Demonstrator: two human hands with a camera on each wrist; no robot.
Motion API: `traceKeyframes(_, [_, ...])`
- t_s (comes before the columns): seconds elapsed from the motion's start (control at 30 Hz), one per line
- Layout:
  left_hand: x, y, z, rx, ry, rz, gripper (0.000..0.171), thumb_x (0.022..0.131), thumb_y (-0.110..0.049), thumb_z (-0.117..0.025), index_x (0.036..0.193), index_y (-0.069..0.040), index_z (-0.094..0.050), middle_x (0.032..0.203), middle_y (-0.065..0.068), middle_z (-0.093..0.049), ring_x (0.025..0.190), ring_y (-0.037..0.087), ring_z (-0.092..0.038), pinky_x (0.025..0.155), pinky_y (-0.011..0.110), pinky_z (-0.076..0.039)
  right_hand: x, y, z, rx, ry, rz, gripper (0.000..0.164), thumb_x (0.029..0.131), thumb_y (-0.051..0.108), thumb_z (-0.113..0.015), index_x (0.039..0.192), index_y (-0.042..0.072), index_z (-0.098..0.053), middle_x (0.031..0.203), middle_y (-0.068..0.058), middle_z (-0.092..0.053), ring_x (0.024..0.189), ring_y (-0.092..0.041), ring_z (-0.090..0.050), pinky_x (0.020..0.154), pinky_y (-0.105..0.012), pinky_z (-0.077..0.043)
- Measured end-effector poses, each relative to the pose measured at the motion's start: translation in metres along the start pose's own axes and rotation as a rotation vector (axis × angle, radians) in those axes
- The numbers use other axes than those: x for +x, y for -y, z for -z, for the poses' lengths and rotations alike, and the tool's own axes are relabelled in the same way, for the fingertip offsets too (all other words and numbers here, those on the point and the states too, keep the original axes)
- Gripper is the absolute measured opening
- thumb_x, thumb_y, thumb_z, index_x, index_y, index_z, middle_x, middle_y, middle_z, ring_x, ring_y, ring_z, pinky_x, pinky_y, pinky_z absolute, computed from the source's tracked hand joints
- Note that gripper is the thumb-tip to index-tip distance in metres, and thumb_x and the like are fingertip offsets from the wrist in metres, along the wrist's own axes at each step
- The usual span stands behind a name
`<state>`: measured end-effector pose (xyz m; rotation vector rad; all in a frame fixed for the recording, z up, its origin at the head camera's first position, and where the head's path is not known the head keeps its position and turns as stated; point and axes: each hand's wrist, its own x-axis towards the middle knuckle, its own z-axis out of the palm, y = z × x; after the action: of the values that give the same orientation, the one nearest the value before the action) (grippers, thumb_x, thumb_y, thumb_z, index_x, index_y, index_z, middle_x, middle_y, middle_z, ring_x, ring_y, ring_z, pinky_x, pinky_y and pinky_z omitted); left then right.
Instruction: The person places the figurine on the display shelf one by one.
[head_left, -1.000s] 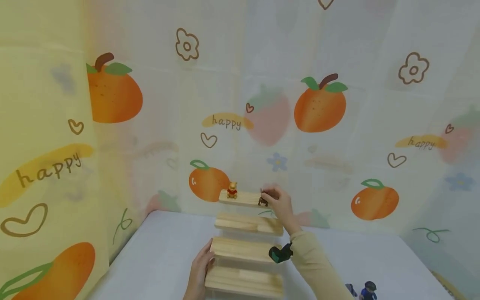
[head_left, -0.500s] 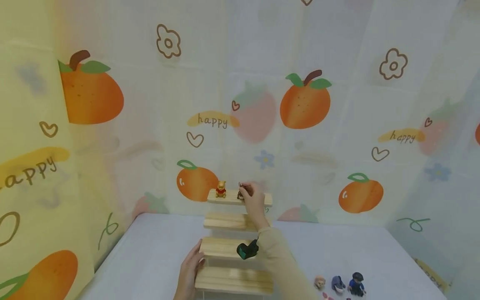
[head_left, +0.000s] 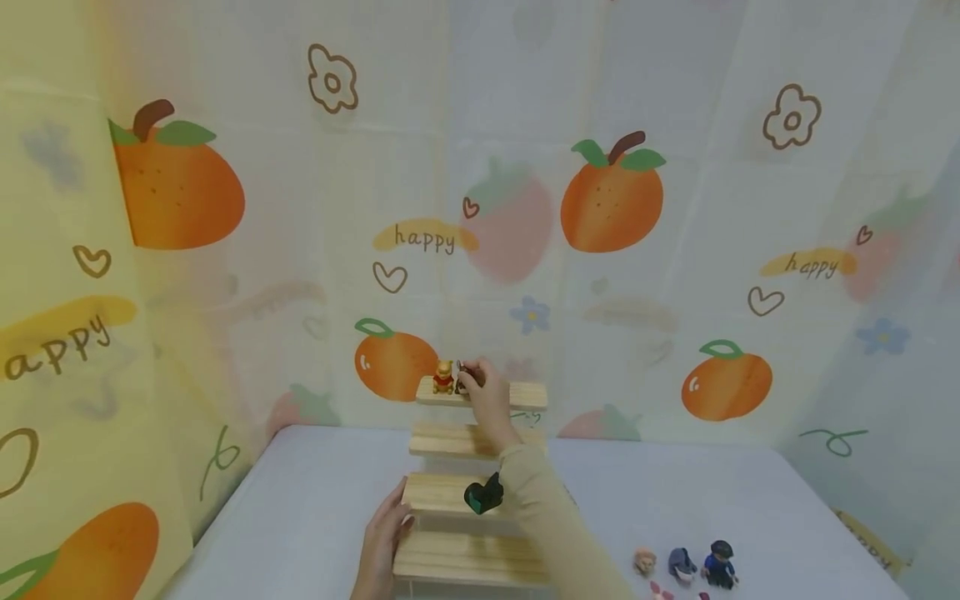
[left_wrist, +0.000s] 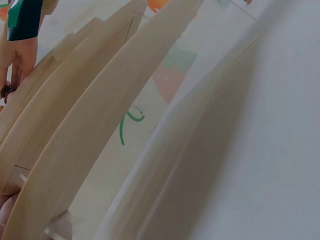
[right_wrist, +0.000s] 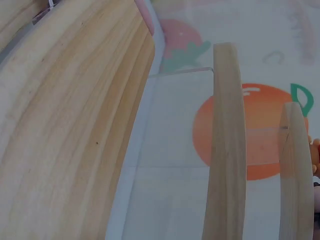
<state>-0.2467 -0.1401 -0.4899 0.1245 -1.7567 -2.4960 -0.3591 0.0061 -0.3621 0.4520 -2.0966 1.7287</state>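
Backdrop (head_left: 510, 83) — sleeve (head_left: 558, 517) crossing shelves (head_left: 465, 554) — bear (head_left: 443, 379) beside pinched toy (head_left: 460, 382)

In front of you, a pale back wall (head_left: 442, 142) of creased sheeting was printed with oranges (head_left: 612, 202), faded strawberries (head_left: 510, 229), outlined hearts (head_left: 390, 277), flowers (head_left: 332, 81) and the word "happy" (head_left: 424, 240). On your left, a yellow side panel (head_left: 52, 208) met it at a corner, bearing similar prints. Your white tabletop (head_left: 622, 492) reached back to the sheeting. The light looked soft, warmer leftward, greyer toward your right.
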Motion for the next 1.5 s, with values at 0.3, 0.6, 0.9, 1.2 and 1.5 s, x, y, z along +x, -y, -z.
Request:
traceKeyframes(0.3, [0.001,-0.005,0.0,0.02,0.0,-0.033,0.059,0.089,-0.026,-0.054,0.136,0.002,-0.032,0.141,0.011,-0.029,0.126,0.023,-0.025,0.097,0.04,-0.024,0.004,0.001,0.0,0.004,0.023,0.028,0.014,0.089,0.006,-0.054,0.1,-0.003,-0.056,0.094,-0.016,-0.06,0.08,-0.023,-0.059,0.063,-0.026,-0.049])
traceKeyframes(0.6, [-0.003,0.003,-0.008,0.038,0.043,-0.032,0.058,0.089,-0.026,-0.053,0.135,0.004,-0.032,0.141,0.015,-0.028,0.127,0.028,-0.024,0.098,0.044,-0.023,-0.001,-0.008,0.013,-0.011,-0.019,0.009,0.013,0.089,0.005,-0.055,0.099,-0.002,-0.056,0.095,-0.017,-0.06,0.082,-0.026,-0.059,0.063,-0.028,-0.05])
traceKeyframes(0.9, [0.001,0.005,-0.005,0.019,0.034,-0.026,0.061,0.088,-0.029,-0.054,0.136,0.001,-0.032,0.141,0.014,-0.027,0.128,0.029,-0.021,0.1,0.046,-0.019,0.0,-0.006,0.016,-0.016,0.037,0.03,0.018,0.09,0.008,-0.053,0.103,-0.004,-0.055,0.097,-0.023,-0.06,0.081,-0.03,-0.06,0.065,-0.032,-0.05])
traceKeyframes(1.2, [-0.002,0.008,-0.003,0.05,0.024,-0.044,0.058,0.09,-0.025,-0.051,0.136,0.003,-0.03,0.141,0.016,-0.027,0.127,0.03,-0.023,0.098,0.044,-0.024,-0.006,-0.001,0.015,-0.04,0.02,0.025,0.013,0.09,0.005,-0.052,0.101,0.0,-0.056,0.093,-0.014,-0.061,0.08,-0.028,-0.06,0.064,-0.031,-0.049])
traceKeyframes(1.5, [-0.001,0.004,0.001,0.054,0.019,-0.056,0.06,0.09,-0.027,-0.052,0.136,0.003,-0.03,0.141,0.016,-0.027,0.127,0.03,-0.023,0.099,0.046,-0.022,-0.005,0.006,0.008,-0.127,-0.022,0.033,0.024,0.091,0.004,-0.05,0.113,-0.006,-0.051,0.09,-0.015,-0.058,0.076,-0.027,-0.058,0.061,-0.029,-0.048])
